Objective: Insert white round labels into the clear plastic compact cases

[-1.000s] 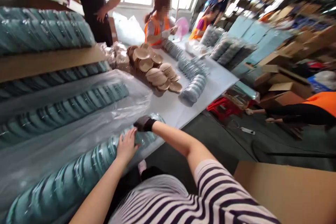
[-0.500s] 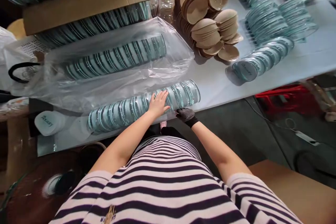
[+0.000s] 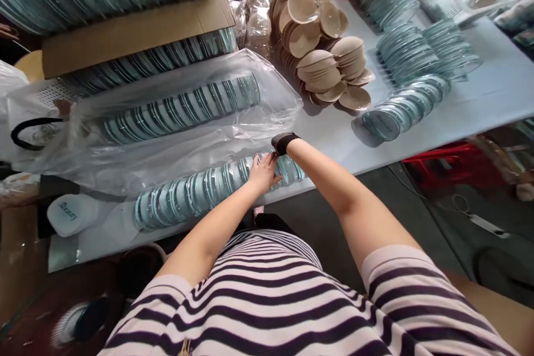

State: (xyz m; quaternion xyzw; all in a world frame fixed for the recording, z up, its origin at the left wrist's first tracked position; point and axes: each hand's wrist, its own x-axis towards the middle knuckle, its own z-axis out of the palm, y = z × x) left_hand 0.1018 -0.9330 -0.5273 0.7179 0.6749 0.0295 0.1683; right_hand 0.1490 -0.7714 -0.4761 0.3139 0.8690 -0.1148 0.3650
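Observation:
A long row of clear, blue-tinted round plastic cases [image 3: 187, 194] lies on its side along the table's near edge. My bare left hand [image 3: 263, 171] rests on top of it towards its right end, fingers stretched out and spread a little. Just beyond, my right hand [image 3: 284, 143], in a dark dotted glove, reaches over the far side of the row, close to my left fingertips. Its fingers are bent down and mostly hidden, so whether they grip anything does not show. My right forearm covers part of the row's right end.
Behind the row lies a clear plastic bag [image 3: 275, 105] around another row of cases [image 3: 183, 105]. Beige teardrop-shaped pads [image 3: 319, 69] are heaped at the back. More cases [image 3: 406, 105] stand to the right. White printed pieces [image 3: 70, 214] lie left. A red crate [image 3: 442, 169] sits below.
My right hand has moved from the near side of the row up and over to its far side. My left hand stays on the row. The view has shifted slightly.

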